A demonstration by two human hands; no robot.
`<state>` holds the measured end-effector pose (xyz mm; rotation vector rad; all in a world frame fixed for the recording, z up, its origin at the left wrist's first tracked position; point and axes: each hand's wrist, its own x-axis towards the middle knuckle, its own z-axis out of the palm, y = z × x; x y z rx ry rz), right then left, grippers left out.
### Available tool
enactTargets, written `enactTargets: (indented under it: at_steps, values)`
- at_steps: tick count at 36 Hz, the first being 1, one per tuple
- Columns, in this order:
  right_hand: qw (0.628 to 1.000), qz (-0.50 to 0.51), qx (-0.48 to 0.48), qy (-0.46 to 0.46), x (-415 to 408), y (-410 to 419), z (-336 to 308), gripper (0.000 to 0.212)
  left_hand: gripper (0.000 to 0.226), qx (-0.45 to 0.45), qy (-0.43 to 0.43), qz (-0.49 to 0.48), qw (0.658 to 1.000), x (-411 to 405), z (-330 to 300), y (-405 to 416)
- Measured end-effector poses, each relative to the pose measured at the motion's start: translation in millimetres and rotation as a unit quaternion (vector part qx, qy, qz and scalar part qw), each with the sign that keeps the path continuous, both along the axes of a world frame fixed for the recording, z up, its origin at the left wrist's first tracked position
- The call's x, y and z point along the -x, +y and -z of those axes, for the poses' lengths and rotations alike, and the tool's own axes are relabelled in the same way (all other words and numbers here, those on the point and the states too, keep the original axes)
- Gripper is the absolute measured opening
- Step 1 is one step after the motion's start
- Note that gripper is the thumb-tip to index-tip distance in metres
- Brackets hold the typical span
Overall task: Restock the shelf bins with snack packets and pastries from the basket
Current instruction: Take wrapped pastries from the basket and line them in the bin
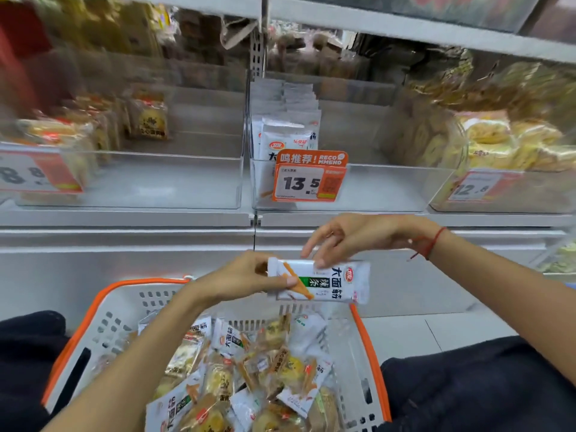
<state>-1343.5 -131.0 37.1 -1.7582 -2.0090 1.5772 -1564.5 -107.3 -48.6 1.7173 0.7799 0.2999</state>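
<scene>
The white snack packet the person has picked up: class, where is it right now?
In the head view, the white snack packet is held in both hands, left hand and right hand, above the basket's far rim, below the middle shelf bin.

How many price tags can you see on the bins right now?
3: a blurred tag on the left bin, the 13.5 tag on the middle bin, the 12.8 tag on the right bin. More may lie outside the view.
</scene>
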Motion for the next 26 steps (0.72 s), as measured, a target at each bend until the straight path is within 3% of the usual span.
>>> enactTargets:
  at_steps: [3,8,13,18,22,26]
  values:
    - [0.998,0.034,-0.050,0.034,-4.6,-0.3,-18.2,0.026,0.038,0.006,-0.051,-0.074,0.996,7.0,-8.1,-1.9]
    - [0.971,0.108,-0.023,0.211,-17.6,-7.5,-26.7,0.040,0.018,0.001,-0.174,-0.187,0.967,0.0,-20.0,-12.2]
    - [0.961,0.135,-0.153,0.188,-3.8,-10.1,-26.4,0.026,0.029,-0.025,-0.248,-0.226,0.942,-21.6,-44.2,-15.7]
    - [0.903,0.209,-0.285,0.244,-1.5,-6.8,-45.2,0.023,0.019,-0.155,-0.271,-0.276,0.909,-32.0,-77.1,-8.1]
    - [0.864,0.301,-0.271,0.299,-23.0,2.3,-63.8,0.010,0.008,-0.292,-0.249,-0.339,0.859,-23.1,-95.7,14.4]
    - [0.850,0.396,-0.247,0.243,-44.1,27.9,-72.6,0.008,0.015,-0.390,-0.176,-0.395,0.813,-15.0,-105.0,44.2]
